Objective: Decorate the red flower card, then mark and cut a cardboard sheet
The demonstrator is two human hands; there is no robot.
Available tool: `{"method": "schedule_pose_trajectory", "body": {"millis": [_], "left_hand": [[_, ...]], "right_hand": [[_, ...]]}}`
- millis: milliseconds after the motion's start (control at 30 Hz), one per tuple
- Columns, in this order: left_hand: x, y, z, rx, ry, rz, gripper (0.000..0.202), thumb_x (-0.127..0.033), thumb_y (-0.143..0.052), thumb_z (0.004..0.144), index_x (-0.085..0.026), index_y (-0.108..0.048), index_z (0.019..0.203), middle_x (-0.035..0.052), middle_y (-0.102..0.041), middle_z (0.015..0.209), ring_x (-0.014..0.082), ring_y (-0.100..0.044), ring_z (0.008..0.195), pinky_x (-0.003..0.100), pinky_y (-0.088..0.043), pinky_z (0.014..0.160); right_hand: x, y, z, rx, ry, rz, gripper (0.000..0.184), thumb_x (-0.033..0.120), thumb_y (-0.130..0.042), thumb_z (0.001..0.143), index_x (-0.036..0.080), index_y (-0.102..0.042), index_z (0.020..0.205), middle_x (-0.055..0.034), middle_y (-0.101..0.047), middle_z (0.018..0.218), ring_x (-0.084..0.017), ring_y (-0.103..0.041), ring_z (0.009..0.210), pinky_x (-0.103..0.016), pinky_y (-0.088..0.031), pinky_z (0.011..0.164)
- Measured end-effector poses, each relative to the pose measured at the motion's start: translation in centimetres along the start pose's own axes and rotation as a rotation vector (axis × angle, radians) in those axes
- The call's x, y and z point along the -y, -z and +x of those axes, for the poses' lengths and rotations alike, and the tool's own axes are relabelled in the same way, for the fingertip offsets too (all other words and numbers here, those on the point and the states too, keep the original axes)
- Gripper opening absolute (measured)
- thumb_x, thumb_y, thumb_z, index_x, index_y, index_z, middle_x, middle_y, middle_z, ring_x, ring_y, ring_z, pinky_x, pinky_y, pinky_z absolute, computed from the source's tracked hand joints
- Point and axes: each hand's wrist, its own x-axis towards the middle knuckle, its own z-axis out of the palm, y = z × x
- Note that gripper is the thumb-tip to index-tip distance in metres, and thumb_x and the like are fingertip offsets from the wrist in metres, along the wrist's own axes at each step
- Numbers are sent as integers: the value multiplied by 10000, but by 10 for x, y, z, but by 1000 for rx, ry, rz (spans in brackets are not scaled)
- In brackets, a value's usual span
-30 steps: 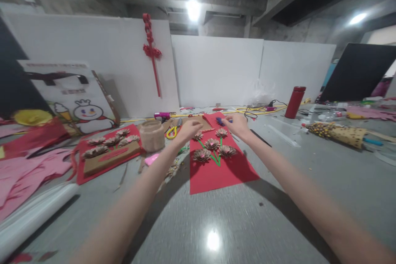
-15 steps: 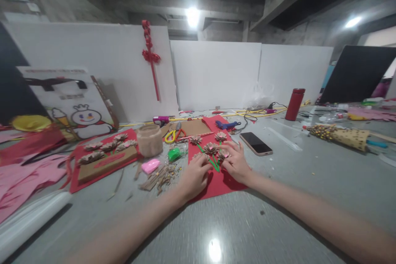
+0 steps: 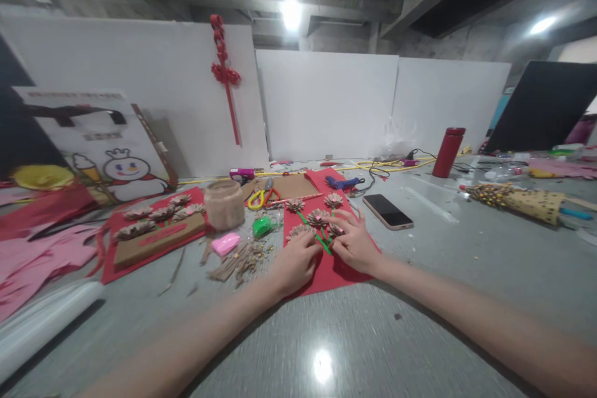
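Readable text: none.
White snowman-cartoon bag (image 3: 100,137): a dark line of print near the top edge and a short one above the figure, both too blurred to read.
Cardboard strip (image 3: 158,244): reddish marking, illegible.

The flower sheet (image 3: 336,268) lies flat on the bench (image 3: 420,305); the left hand (image 3: 295,264) rests on the sheet's near left edge; the right hand (image 3: 355,242) rests on the sheet just right of it, touching the paper flowers (image 3: 319,218); a phone (image 3: 387,211) lies just right of the sheet; a glue gun (image 3: 342,183) lies behind the sheet's far right corner; scissors (image 3: 259,197) lie behind its far left corner; a heap of scraps (image 3: 237,261) lies just left of the sheet; a jar (image 3: 224,204) stands left of the sheet, behind the scraps; a second flower board (image 3: 153,236) lies farther left; a flask (image 3: 446,152) stands well behind and right of the sheet; a wrapped bundle (image 3: 517,202) lies far right; upright panels (image 3: 326,106) stand behind the sheet at the bench's back.
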Motion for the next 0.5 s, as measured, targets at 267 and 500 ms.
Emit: {"method": "schedule_pose_trajectory", "body": {"millis": [267, 500], "left_hand": [[-1, 1, 0, 27, -20, -21, 218, -149, -345, 776, -178, -557, 817, 68, -489, 843, 167, -440, 788, 294, -376, 700], [-2, 0, 0, 30, -11, 6, 231, -168, -346, 782, -172, -532, 919, 81, -477, 882, 187, -428, 843, 324, -363, 744]], "right_hand": [[-2, 0, -1, -53, 28, 26, 291, 164, -407, 696, 234, -600, 490, 93, -513, 1121, -171, -317, 1110, -424, 5, 969], [-1, 2, -2, -29, 69, 71, 301, 141, -394, 689, 224, -587, 473, 85, -532, 1093, -172, -330, 1101, -429, -16, 967]]}}
